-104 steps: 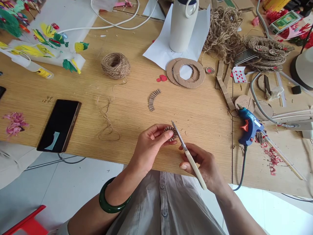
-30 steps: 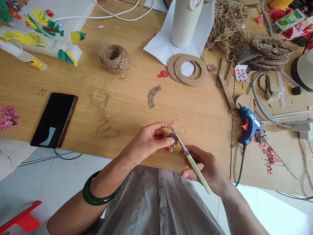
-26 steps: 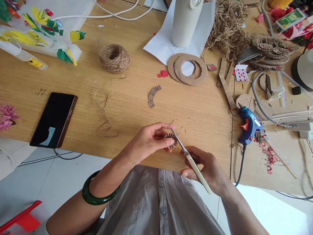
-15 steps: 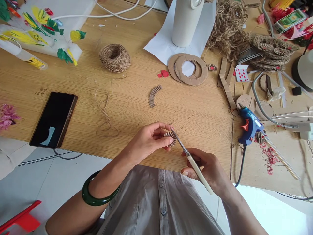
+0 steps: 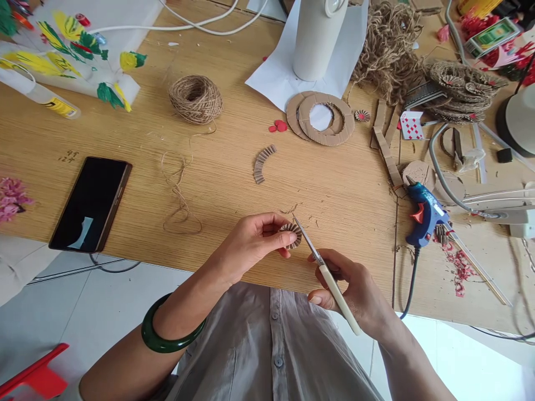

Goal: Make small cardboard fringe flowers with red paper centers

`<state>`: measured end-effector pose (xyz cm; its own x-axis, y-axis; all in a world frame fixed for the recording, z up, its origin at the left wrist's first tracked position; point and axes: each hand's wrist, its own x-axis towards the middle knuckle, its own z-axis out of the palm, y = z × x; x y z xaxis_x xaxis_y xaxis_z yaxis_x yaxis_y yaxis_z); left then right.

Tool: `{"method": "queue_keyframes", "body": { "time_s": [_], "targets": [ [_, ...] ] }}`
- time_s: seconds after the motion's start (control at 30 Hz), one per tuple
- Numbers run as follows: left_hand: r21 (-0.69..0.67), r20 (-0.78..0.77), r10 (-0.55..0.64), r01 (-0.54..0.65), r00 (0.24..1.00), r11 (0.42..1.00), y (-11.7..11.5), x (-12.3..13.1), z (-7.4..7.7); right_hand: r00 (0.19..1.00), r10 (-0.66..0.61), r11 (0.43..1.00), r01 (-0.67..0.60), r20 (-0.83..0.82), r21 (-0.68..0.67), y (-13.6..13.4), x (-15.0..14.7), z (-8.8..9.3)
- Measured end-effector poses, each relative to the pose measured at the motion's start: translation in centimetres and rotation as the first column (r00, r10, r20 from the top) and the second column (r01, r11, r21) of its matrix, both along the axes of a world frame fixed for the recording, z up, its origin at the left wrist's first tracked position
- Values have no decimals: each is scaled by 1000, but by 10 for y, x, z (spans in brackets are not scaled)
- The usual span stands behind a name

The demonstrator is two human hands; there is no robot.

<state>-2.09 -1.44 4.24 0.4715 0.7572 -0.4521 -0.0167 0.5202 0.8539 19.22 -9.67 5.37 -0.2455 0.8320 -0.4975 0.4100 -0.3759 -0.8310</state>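
Observation:
My left hand [image 5: 251, 246] pinches a small rolled rosette of corrugated cardboard [image 5: 290, 235] between thumb and fingers, with a dark green bangle [image 5: 169, 332] on that wrist. My right hand [image 5: 351, 287] grips a pair of scissors with long cream handles [image 5: 324, 269]. Their narrow steel blades point up and left, and the tips lie just beside the rosette's upper right edge. Fine cardboard snippets [image 5: 290, 210] lie on the table above the hands.
On the wooden table [image 5: 343, 223] lie a curved corrugated strip [image 5: 262, 163], cardboard rings [image 5: 321, 118], a twine ball [image 5: 195, 99], loose twine [image 5: 178, 192] and a black phone [image 5: 90, 204]. A blue glue gun [image 5: 426, 214] sits to the right, its cord running off the table edge.
Both hands have barely moved. The scissor tips sit slightly further right against the rosette, and the view has shifted a little compared with the oldest frame.

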Motion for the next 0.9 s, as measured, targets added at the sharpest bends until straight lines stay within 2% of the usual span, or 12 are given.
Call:
{"method": "queue_keyframes", "body": {
  "time_s": [0.6, 0.9],
  "targets": [
    [-14, 27, -15, 15, 1000, 1000, 0, 1, -3, 1000, -1, 1000, 1, -6, 12, 2, -3, -1],
    [-64, 2, -46, 46, 999, 997, 2, -1, -3, 999, -51, 995, 50, 9, 82, -2, -3, -5]
  ]
}}
